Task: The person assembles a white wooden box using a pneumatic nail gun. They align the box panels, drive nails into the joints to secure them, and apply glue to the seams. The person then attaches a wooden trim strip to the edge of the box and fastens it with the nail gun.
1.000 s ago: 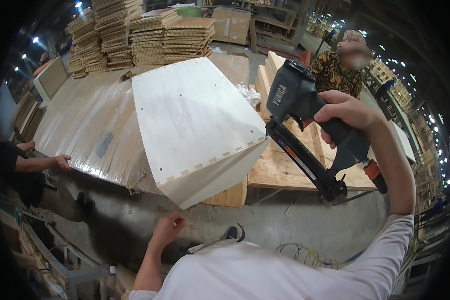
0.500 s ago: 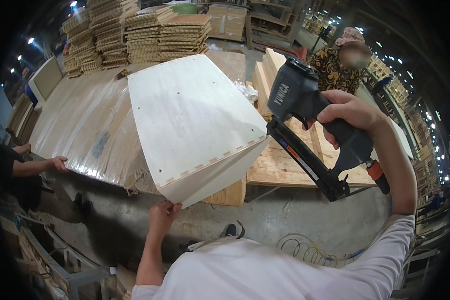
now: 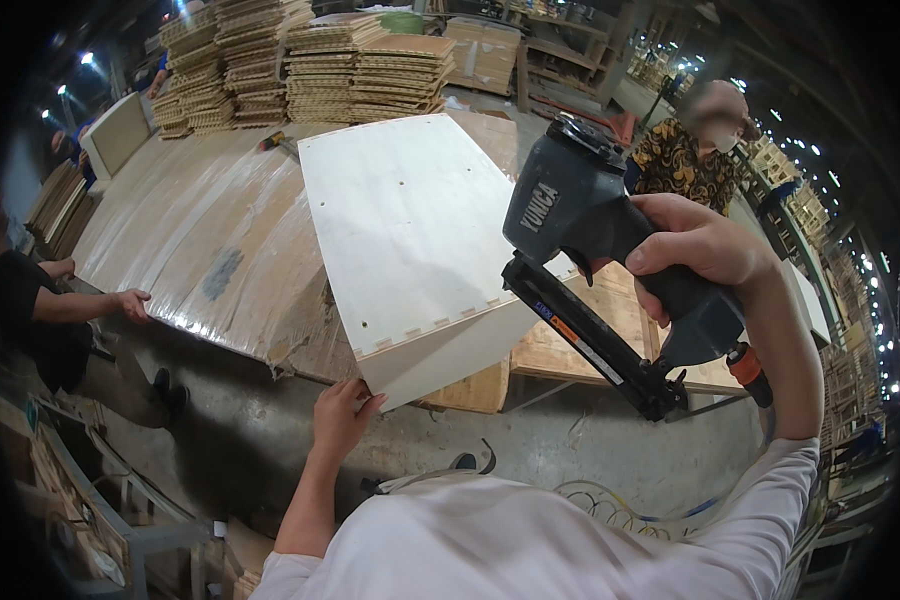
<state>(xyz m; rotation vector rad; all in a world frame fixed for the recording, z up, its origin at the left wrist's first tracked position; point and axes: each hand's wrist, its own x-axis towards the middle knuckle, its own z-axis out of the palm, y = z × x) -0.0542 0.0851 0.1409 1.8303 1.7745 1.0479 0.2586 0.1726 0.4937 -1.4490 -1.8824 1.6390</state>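
Workshop floor, seen from above a worker in a white shirt: the right hand (image 3: 705, 262) is wrapped tight around the grip of a dark grey nail gun (image 3: 610, 270), fingers closed, the index finger lying along the handle near the trigger, though the trigger itself is hidden behind the hand. The gun's long magazine slants down to the right, and an orange hose fitting (image 3: 746, 366) shows at the base of the handle; the hose beyond it is lost behind the forearm. The gun's nose sits over the right edge of a pale wooden box (image 3: 410, 225), whose broad top panel tilts up toward the camera; whether the nose touches the wood cannot be told. The left hand (image 3: 340, 415) is half open, fingertips pressed against the box's lower front corner, its palm turned away. The box rests on a wide table wrapped in plastic film (image 3: 200, 250), beside a low pallet (image 3: 560, 345) partly masked by the gun. At the left edge a second person's hand (image 3: 130, 303) lies flat on the table, the body cut off by the dark rim. Stacks of wooden panels (image 3: 320, 60) rise behind, and another worker in a patterned shirt (image 3: 680, 160) stands at the back, mostly blocked.
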